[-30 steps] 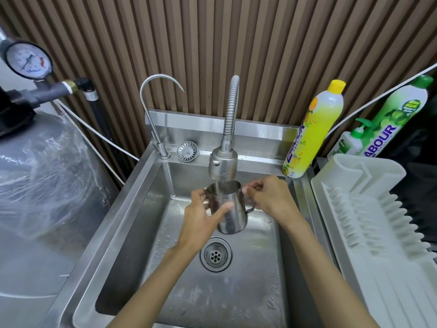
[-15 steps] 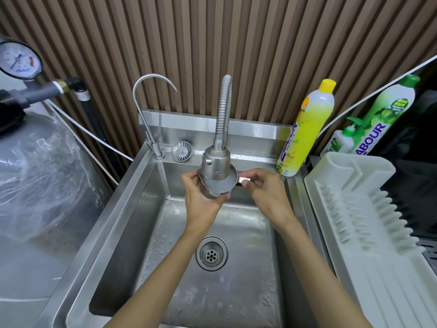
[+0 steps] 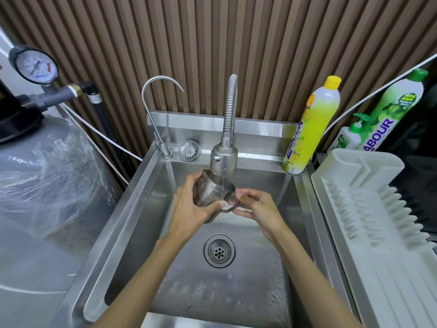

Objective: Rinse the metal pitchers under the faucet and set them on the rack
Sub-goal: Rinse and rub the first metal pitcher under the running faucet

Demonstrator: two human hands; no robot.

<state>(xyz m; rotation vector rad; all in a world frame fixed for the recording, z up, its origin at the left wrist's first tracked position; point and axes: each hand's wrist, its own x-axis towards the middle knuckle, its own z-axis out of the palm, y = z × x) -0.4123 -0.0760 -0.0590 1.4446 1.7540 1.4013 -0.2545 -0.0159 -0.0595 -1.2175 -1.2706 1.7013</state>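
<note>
**Steel milk pitcher held under a running sink faucet**

Seen from above, a person's two bare arms reach into a stainless steel sink (image 3: pixel 132 209). Between the hands is a small metal pitcher (image 3: pixel 214 194), held over the basin just below the spray head of a flexible faucet (image 3: pixel 223 159). It is tipped so its open mouth faces up toward the spray head, and measuring marks show on its inner wall. Water appears to fall into it.

The left hand (image 3: pixel 189 209) is wrapped around the pitcher's body, fingers curled behind it and thumb across the front. The right hand (image 3: pixel 257 209) pinches the looped handle on the pitcher's right side with its fingertips.

The round drain (image 3: pixel 219 250) lies below the hands. A white plastic dish rack (image 3: pixel 369 209) stands just right of the sink, well apart from the pitcher. A yellow dish soap bottle (image 3: pixel 312 129) stands on the sink's back right corner.

The pitcher is probably stiff and light, growing heavier as it fills. Its polished wet wall is likely slippery. The handle looks like the surest place to hold it, with the other hand steadying the body, especially when carrying it across to the rack.
</note>
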